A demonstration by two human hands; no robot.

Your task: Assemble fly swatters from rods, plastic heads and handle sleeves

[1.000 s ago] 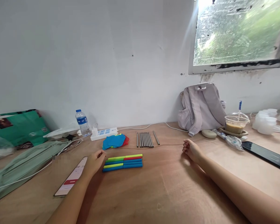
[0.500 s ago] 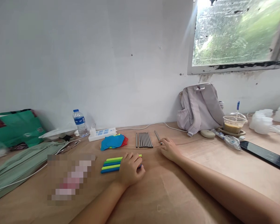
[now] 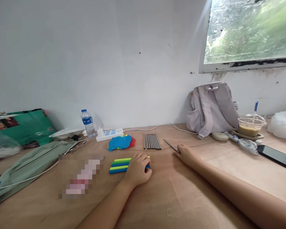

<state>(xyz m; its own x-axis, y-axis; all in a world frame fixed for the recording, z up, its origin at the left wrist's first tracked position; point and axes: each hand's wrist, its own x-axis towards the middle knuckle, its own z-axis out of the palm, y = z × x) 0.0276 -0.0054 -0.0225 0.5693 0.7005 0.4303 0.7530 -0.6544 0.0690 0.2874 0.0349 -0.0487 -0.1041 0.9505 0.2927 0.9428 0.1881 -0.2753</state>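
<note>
The left hand (image 3: 137, 169) curls over coloured foam tubes (image 3: 120, 168); whether it grips any, I cannot tell. Nearer the surface's (image 3: 154, 200) far edge, the right hand (image 3: 187, 155) pinches one metal tube (image 3: 169, 144).

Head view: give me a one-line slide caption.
Left hand over coloured sticks, right hand at the end of a lone metal rod, beside a row of metal rods.

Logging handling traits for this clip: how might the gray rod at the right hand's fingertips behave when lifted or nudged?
The gray rod is probably stiff, being straight and metallic-looking. Its slim, apparently round shape suggests it could roll if nudged. Its smooth-looking surface may be slippery.
</note>
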